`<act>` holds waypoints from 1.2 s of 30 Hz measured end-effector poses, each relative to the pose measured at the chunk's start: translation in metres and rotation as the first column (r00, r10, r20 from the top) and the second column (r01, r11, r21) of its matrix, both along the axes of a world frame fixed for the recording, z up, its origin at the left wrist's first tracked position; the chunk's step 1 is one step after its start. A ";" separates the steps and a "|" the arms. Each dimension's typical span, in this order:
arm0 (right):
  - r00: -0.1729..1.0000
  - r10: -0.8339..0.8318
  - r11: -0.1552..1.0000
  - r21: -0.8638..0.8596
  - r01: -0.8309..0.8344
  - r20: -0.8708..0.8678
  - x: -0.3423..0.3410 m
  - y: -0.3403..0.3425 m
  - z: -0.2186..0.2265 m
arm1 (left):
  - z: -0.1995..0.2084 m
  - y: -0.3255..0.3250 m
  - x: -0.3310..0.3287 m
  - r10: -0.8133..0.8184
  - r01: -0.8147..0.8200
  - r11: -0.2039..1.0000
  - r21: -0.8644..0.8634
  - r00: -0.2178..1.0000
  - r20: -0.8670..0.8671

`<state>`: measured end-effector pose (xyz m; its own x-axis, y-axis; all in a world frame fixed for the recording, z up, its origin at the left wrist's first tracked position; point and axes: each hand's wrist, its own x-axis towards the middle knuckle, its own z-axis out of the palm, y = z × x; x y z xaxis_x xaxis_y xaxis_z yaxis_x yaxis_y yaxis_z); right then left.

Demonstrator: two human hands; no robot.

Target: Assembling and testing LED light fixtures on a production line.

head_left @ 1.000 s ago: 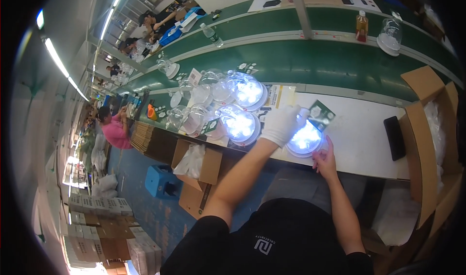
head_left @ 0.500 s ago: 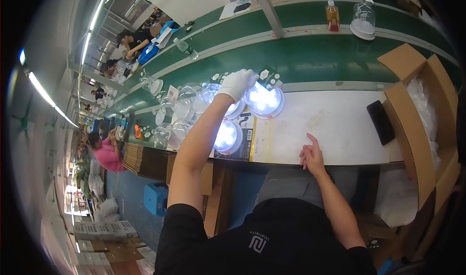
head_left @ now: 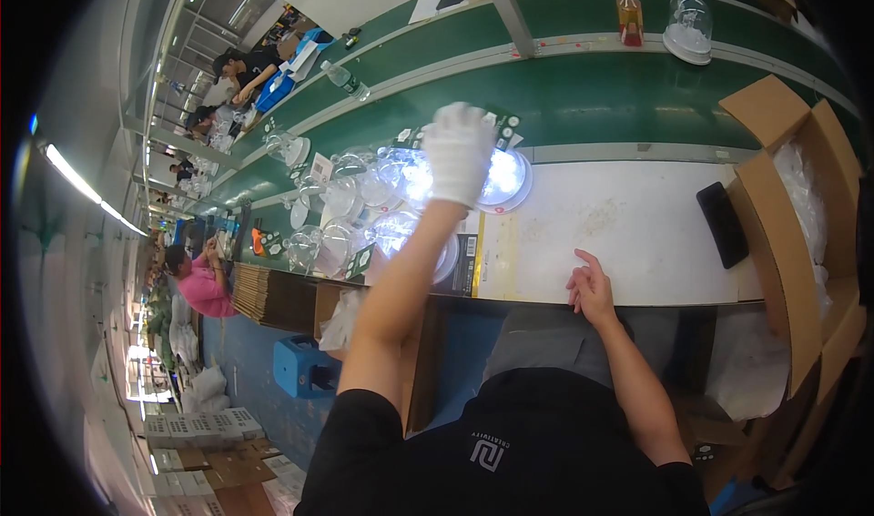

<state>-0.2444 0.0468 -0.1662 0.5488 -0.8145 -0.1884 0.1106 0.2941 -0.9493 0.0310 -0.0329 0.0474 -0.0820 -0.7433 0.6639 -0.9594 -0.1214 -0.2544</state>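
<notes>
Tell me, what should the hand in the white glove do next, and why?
Probably lift away and let go. The gloved left hand lies on a glowing round lamp resting flat on the white table among clear domes; the bare right hand waits at the edge.

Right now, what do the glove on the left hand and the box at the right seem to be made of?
The glove on the left hand looks like white knitted fabric: matte and soft. The box looks like brown corrugated cardboard: dull, with stiff open flaps, lined by a clear, crinkled plastic bag.

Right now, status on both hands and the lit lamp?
Left hand gloved, on the lit round lamp. Right hand bare, open, resting at the table edge. Clear domes crowd lamp's left.
</notes>
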 end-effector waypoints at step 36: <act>1.000 0.015 1.000 -0.025 -0.015 -0.020 -0.002 0.004 -0.008 | -0.210 -0.027 0.074 0.042 -0.514 0.579 0.633 0.794 0.607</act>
